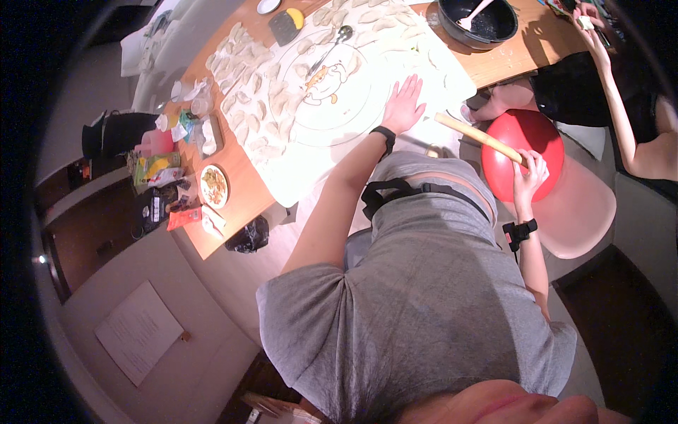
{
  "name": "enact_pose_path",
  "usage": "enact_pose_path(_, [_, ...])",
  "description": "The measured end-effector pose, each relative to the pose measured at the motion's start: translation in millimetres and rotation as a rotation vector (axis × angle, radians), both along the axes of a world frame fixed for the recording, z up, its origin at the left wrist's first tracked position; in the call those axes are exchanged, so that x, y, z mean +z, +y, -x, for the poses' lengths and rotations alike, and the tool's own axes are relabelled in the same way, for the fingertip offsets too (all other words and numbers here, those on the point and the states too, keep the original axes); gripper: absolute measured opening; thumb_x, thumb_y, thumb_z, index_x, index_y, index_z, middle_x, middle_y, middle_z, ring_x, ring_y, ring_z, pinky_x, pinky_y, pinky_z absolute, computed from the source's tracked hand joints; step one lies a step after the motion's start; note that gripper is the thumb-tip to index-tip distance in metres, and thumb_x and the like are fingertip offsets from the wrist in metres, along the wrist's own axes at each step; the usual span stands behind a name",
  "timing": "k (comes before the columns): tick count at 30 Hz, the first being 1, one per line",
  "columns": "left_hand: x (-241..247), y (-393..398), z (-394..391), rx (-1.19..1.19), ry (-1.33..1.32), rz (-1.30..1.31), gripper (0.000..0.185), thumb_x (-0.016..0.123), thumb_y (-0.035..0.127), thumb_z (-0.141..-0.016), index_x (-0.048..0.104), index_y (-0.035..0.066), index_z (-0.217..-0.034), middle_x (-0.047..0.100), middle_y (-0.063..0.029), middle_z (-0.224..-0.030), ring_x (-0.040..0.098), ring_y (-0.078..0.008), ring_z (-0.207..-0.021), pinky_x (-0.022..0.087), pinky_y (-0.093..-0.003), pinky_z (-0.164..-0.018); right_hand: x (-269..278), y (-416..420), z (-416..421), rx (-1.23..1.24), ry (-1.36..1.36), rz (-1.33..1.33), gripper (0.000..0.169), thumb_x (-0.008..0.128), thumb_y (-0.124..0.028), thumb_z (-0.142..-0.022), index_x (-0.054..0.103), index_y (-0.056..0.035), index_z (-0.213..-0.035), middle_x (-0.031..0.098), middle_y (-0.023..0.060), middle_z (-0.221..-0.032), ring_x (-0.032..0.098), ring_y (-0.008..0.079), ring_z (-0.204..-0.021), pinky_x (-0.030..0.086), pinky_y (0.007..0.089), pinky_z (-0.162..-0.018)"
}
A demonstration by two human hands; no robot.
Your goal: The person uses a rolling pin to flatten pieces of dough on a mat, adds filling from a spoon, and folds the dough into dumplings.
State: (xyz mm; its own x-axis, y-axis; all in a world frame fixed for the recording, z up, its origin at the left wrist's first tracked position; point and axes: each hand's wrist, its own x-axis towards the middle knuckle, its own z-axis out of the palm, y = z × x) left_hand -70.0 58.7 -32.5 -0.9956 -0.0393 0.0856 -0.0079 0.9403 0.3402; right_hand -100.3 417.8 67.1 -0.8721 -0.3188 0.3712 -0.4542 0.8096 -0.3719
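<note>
My left hand (404, 105) rests palm down, fingers spread, on the near edge of a white pastry mat (365, 114) with a cartoon animal and circles on it. In my right hand (532, 172) is one end of a wooden rolling pin (479, 137), held out past the table's edge, above a red rounded thing (522, 153) on a chair. Many pale dumplings (278, 100) cover the mat's left and far parts. A metal spoon (344, 36) and a dough scraper with a yellow grip (286, 26) lie among or beside them.
A black pot (476, 24) with a light spoon in it stands at the far right. At the table's left are a plate of food (214, 186), a plastic container (210, 137) and several packets. A co-worker's hands (588, 24) hold something small at the upper right. A pink chair (582, 212) stands at right.
</note>
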Motion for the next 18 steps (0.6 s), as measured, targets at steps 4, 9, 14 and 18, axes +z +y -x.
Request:
enact_pose_path(4, [32.2, 8.5, -2.3, 0.043, 0.152, -0.08, 0.067, 0.049, 0.035, -0.093, 0.029, 0.003, -0.148, 0.026, -0.0176, -0.155, 0.023, -0.0296, -0.145, 0.019, -0.0463, -0.117, -2.5, -4.4, 3.5, 0.023, -0.02, -0.004, 0.03, 0.077, -0.012, -0.074, 0.068, -0.0168, -0.103, 0.06, 0.0004, -0.104, 0.057, 0.019, -0.103, 0.035, 0.0368, -0.093])
enact_pose_path(9, [62.4, 1.7, -28.3, 0.265, -0.174, -1.228, 0.056, 0.032, 0.043, -0.103, 0.034, 0.007, -0.147, 0.03, -0.0167, -0.154, 0.026, -0.0259, -0.144, 0.025, -0.0447, -0.115, 4.7, -57.2, 20.9, 0.096, -0.195, 0.216, 0.025, 0.077, -0.015, -0.076, 0.069, -0.0154, -0.1, 0.061, 0.0014, -0.1, 0.057, 0.0218, -0.098, 0.04, 0.0361, -0.087])
enact_pose_path(14, [94.6, -13.5, -39.5, 0.211, -0.223, -1.724, 0.068, 0.03, 0.054, -0.102, 0.019, 0.01, -0.153, 0.041, -0.0128, -0.146, 0.048, -0.0222, -0.129, 0.04, -0.0415, -0.106, -6.4, -153.5, 37.2, 0.304, -0.762, 0.363, 0.031, 0.069, -0.019, -0.088, 0.064, -0.0009, -0.113, 0.067, 0.0162, -0.108, 0.065, 0.0228, -0.097, 0.05, 0.0335, -0.084])
enact_pose_path(18, [58.4, -30.3, -67.6, 0.661, -0.175, -1.591, 0.056, 0.046, 0.042, -0.1, 0.032, 0.01, -0.143, 0.051, -0.0141, -0.13, 0.055, -0.0193, -0.114, 0.046, -0.0347, -0.095, -18.2, -259.1, 6.7, 0.667, -0.891, 0.107, 0.041, 0.064, -0.029, -0.09, 0.06, -0.0031, -0.121, 0.07, 0.0159, -0.101, 0.067, 0.0244, -0.093, 0.05, 0.0342, -0.082])
